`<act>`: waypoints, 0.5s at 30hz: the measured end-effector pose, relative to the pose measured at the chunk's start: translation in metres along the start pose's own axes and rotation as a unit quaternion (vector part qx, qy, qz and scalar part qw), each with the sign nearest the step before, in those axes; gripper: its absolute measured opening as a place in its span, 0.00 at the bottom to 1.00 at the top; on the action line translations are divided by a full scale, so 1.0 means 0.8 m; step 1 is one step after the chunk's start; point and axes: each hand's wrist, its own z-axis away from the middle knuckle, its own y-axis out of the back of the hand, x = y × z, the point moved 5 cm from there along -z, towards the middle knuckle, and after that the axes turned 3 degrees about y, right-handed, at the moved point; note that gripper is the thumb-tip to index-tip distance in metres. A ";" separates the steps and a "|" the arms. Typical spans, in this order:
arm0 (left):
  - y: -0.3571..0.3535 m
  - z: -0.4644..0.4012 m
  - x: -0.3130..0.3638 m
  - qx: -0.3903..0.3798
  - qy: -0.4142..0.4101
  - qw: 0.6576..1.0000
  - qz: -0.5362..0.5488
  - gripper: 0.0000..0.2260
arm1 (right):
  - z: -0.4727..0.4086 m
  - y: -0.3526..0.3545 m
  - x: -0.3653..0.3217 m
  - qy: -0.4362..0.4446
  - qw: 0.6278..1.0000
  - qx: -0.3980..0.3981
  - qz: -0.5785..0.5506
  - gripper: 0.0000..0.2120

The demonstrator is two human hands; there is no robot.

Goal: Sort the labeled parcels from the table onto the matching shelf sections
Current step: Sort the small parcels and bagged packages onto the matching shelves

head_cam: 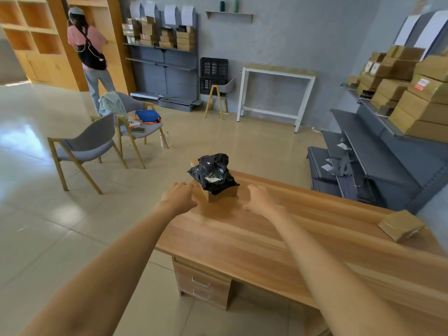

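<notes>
— Parcels on the worktop (254, 238), where?
— Far right, boxes fill the grey shelf (388, 127). A cardboard box (221, 194) sits at the worktop's far left end under a black bag parcel (213, 174); a taped box (401, 225) lies well apart at the right edge.
— Hands?
— Left hand (179, 195) and right hand (260, 198) flank the box, fingers spread, holding nothing. Labels are unreadable.

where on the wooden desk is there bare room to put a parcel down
Bare: the wide stretch of wooden desk between the black plastic bag parcel on its cardboard box and the brown taped box. Crowded: the far corner, flanked by left hand and right hand.
</notes>
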 end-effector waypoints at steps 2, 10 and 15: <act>-0.002 -0.035 -0.002 0.000 0.003 1.000 0.005 0.24 | -0.031 0.001 0.004 0.002 1.000 0.001 0.009 0.28; -0.032 -0.189 -0.027 -0.016 0.004 0.999 0.038 0.20 | -0.187 -0.005 -0.015 0.014 0.999 0.020 0.033 0.23; -0.071 -0.259 -0.053 -0.055 0.001 0.998 0.034 0.22 | -0.280 -0.031 -0.044 0.019 0.999 0.023 0.018 0.21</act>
